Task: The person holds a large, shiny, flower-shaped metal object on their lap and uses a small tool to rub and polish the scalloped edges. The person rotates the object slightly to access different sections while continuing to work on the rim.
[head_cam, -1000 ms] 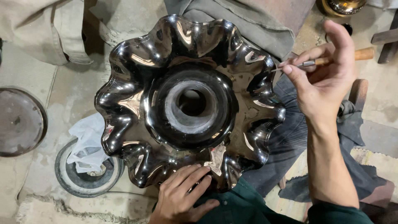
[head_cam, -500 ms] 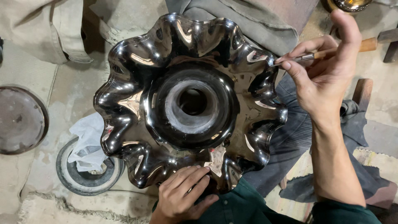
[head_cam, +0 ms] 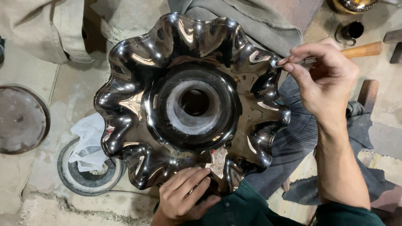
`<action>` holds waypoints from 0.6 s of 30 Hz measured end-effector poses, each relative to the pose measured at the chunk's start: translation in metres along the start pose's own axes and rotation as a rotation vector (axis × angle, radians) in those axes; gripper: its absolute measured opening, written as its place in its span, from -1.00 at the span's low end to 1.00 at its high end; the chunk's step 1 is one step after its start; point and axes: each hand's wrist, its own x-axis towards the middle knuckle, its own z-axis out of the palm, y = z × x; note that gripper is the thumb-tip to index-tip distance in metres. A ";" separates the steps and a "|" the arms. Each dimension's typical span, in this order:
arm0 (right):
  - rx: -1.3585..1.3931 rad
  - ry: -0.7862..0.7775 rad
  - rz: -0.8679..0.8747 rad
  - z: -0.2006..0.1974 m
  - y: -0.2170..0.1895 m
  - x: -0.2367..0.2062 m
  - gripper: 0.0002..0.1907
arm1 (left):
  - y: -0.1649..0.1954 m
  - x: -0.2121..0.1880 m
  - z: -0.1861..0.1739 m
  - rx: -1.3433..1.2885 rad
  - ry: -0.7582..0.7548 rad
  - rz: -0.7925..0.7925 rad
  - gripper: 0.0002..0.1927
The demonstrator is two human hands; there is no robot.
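Hands point(head_cam: 184, 196) on empty fluted metal bowl point(head_cam: 192, 104)

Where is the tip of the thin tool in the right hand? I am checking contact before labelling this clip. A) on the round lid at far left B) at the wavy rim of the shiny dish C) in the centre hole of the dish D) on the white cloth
B: the right hand pinches a thin tool whose tip meets the wavy rim of the shiny dish, while the left hand steadies the near edge.

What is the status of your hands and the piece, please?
Left hand flat on scalloped metal dish near rim. Right hand pinching thin tool at far rim. Nothing blocking.
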 end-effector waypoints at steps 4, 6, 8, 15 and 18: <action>0.091 0.025 0.079 0.003 -0.007 0.003 -0.78 | 0.001 0.003 -0.001 0.019 0.029 0.007 -0.64; 0.069 0.019 0.075 0.003 -0.008 0.003 -0.76 | 0.003 0.005 0.000 0.009 0.040 0.000 -0.65; 0.069 0.015 0.073 0.003 -0.008 0.003 -0.75 | 0.003 0.006 0.000 0.006 0.047 -0.005 -0.65; 0.119 0.011 0.048 0.001 0.003 -0.002 -0.74 | 0.004 0.008 -0.001 0.014 0.036 -0.022 -0.65; 0.134 -0.005 0.009 0.001 0.008 -0.005 -0.79 | 0.004 0.008 -0.001 0.015 0.031 -0.026 -0.65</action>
